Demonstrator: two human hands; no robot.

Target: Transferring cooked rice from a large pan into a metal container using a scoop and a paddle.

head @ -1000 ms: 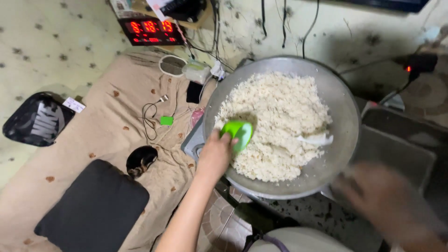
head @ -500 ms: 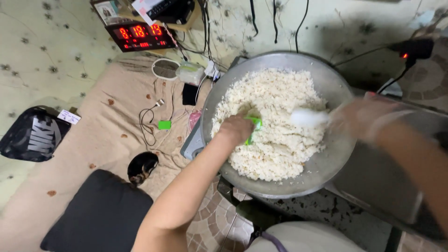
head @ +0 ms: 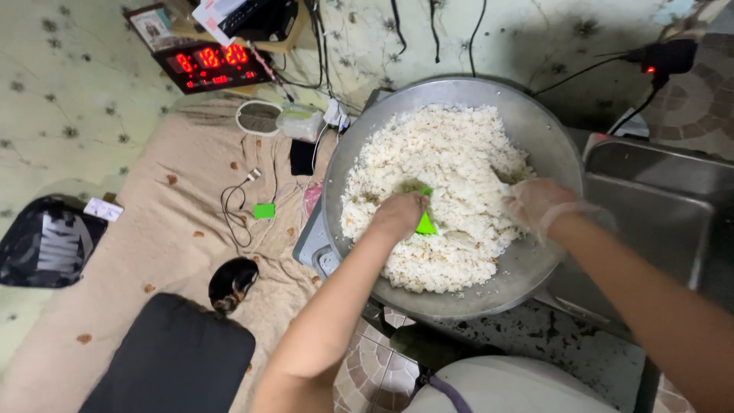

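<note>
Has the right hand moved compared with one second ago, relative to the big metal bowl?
Yes. The right hand went from outside the metal bowl, near its lower right rim, to inside it, on the rice.

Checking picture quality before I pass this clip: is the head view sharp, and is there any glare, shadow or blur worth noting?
Head view: mostly sharp. The right hand in its thin clear glove looks slightly smeared, the left hand with the green scoop crisper. Soft glare on the wide round metal bowl's rim; the red digital clock display glows. Dark shadow lies under the bowl.
</note>
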